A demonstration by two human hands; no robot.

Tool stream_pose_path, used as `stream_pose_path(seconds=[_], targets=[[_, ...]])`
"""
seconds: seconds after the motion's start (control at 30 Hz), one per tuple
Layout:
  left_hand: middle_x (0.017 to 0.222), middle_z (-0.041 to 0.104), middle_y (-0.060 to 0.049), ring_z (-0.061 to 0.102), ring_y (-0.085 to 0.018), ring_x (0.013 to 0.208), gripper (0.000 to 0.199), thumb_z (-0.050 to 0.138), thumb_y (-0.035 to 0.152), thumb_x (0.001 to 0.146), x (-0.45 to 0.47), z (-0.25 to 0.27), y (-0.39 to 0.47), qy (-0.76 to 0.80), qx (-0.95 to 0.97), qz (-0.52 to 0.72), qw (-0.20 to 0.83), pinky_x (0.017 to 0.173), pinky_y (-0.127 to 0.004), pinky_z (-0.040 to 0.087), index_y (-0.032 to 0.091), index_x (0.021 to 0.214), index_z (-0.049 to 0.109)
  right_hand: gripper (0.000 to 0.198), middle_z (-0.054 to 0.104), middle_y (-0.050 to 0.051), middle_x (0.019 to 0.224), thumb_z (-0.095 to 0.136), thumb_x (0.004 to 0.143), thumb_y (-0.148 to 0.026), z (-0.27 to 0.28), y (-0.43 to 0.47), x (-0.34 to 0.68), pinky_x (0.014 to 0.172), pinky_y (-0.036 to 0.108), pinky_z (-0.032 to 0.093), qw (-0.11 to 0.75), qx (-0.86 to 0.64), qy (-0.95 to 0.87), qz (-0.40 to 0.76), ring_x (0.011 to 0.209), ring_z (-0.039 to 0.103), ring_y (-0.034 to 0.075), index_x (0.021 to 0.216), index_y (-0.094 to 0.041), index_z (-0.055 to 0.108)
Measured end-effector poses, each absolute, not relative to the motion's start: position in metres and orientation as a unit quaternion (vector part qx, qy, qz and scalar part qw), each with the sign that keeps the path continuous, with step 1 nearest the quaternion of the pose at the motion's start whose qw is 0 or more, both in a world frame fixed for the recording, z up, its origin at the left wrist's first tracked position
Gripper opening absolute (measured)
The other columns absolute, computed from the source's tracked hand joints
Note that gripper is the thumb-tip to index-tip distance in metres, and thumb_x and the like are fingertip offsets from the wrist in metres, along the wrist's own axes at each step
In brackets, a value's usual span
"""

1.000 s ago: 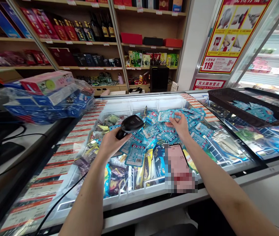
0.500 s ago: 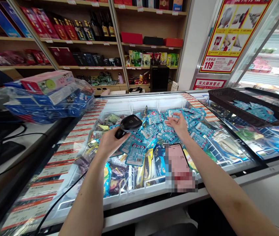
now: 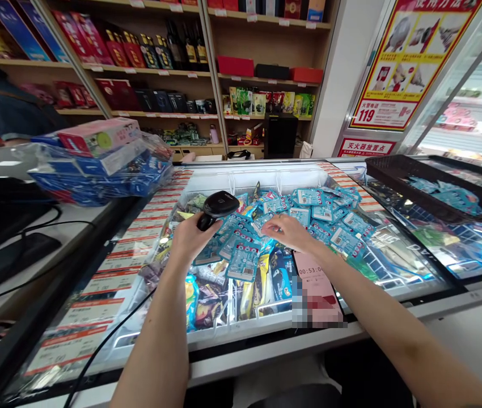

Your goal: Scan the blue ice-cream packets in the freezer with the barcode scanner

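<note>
A black handheld barcode scanner is gripped in my left hand, its head pointing right over the packets. Fingers bent together, my right hand pinches at the edge of a light-blue packet among the pile. Several more such packets, one with its barcode up, are spread over the glass top of the freezer. Below my right wrist lies a phone with a pink screen showing a timer. Through the glass, wrapped ice creams show in wire baskets.
A dark basket holding blue packets stands at the right. Plastic-wrapped blue boxes are stacked at the left, near a person. A black cable crosses the freezer's left side. Stocked shelves line the back.
My right hand has moved left and nearer, toward the scanner, and its fingers have drawn together. The left hand keeps the scanner. A person has come into view at the left.
</note>
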State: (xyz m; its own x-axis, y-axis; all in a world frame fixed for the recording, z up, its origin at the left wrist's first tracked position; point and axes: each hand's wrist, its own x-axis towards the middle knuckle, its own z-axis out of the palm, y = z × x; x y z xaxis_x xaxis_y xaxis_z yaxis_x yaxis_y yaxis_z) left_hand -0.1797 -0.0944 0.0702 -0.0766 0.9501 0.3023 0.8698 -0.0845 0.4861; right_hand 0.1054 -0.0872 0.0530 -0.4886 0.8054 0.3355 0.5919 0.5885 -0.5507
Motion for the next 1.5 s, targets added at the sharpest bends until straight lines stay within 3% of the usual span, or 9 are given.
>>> stream_pose_path(seconds=[0.2,0.37,0.5,0.6,0.77,0.93,1.27,1.5], targets=[[0.076,0.067,-0.006,0.06,-0.022,0.072,0.05,0.053,0.064,0.076,-0.179,0.073,-0.096,0.668,0.68,0.296,0.063,0.059,-0.026,0.034,0.018,0.091,0.068,0.062,0.069,0.014,0.099,0.062,0.074,-0.072,0.052,-0.1,0.076,0.087,0.041,0.042,0.153,-0.413,-0.891,0.108,0.098,0.06,0.03,0.098,-0.016,0.071],[0.076,0.068,-0.006,0.06,-0.022,0.072,0.05,0.053,0.064,0.076,-0.177,0.073,-0.097,0.666,0.684,0.292,0.06,0.059,-0.026,0.035,0.018,0.092,0.068,0.055,0.068,0.012,0.098,0.069,0.071,-0.067,0.049,-0.101,0.067,0.085,0.038,0.041,0.129,-0.418,-0.893,0.106,0.098,0.06,0.028,0.094,-0.017,0.07],[0.077,0.067,-0.006,0.061,-0.023,0.074,0.053,0.053,0.066,0.076,-0.176,0.071,-0.095,0.662,0.687,0.292,0.061,0.06,-0.027,0.035,0.019,0.094,0.068,0.05,0.068,0.01,0.089,0.073,0.069,-0.064,0.05,-0.098,0.07,0.075,0.036,0.043,0.14,-0.434,-0.878,0.147,0.086,0.062,0.026,0.084,-0.017,0.067],[0.075,0.067,-0.006,0.06,-0.022,0.073,0.052,0.053,0.066,0.076,-0.176,0.07,-0.095,0.662,0.689,0.29,0.062,0.059,-0.027,0.035,0.019,0.09,0.067,0.043,0.066,0.005,0.081,0.075,0.068,-0.057,0.052,-0.091,0.079,0.063,0.031,0.041,0.194,-0.453,-0.838,0.234,0.073,0.06,0.02,0.08,-0.019,0.062],[0.072,0.066,-0.005,0.058,-0.02,0.069,0.051,0.054,0.066,0.075,-0.173,0.071,-0.096,0.66,0.689,0.291,0.07,0.056,-0.026,0.034,0.018,0.087,0.066,0.043,0.052,-0.007,0.053,0.073,0.068,-0.057,0.043,-0.072,0.103,0.046,0.026,0.038,0.381,-0.438,-0.683,0.444,0.048,0.053,0.014,0.072,-0.023,0.046],[0.067,0.063,-0.003,0.056,-0.018,0.063,0.049,0.057,0.066,0.074,-0.164,0.074,-0.099,0.641,0.707,0.289,0.077,0.055,-0.026,0.033,0.018,0.083,0.066,0.045,0.054,-0.007,0.053,0.077,0.064,-0.054,0.031,-0.061,0.12,0.045,0.031,0.047,0.51,-0.439,-0.569,0.473,0.049,0.06,0.018,0.075,-0.026,0.043],[0.069,0.064,-0.002,0.056,-0.018,0.065,0.049,0.06,0.063,0.073,-0.151,0.079,-0.105,0.612,0.732,0.272,0.122,0.056,-0.025,0.034,0.019,0.092,0.069,0.043,0.054,-0.008,0.06,0.073,0.068,-0.051,0.032,-0.059,0.125,0.055,0.035,0.056,0.569,-0.442,-0.537,0.439,0.056,0.065,0.02,0.082,-0.027,0.041],[0.069,0.064,-0.002,0.054,-0.017,0.062,0.049,0.059,0.063,0.075,-0.146,0.081,-0.106,0.593,0.755,0.246,0.134,0.055,-0.025,0.034,0.016,0.089,0.068,0.043,0.049,-0.008,0.059,0.074,0.068,-0.051,0.03,-0.058,0.126,0.054,0.035,0.057,0.594,-0.429,-0.529,0.429,0.056,0.065,0.019,0.082,-0.026,0.042]])
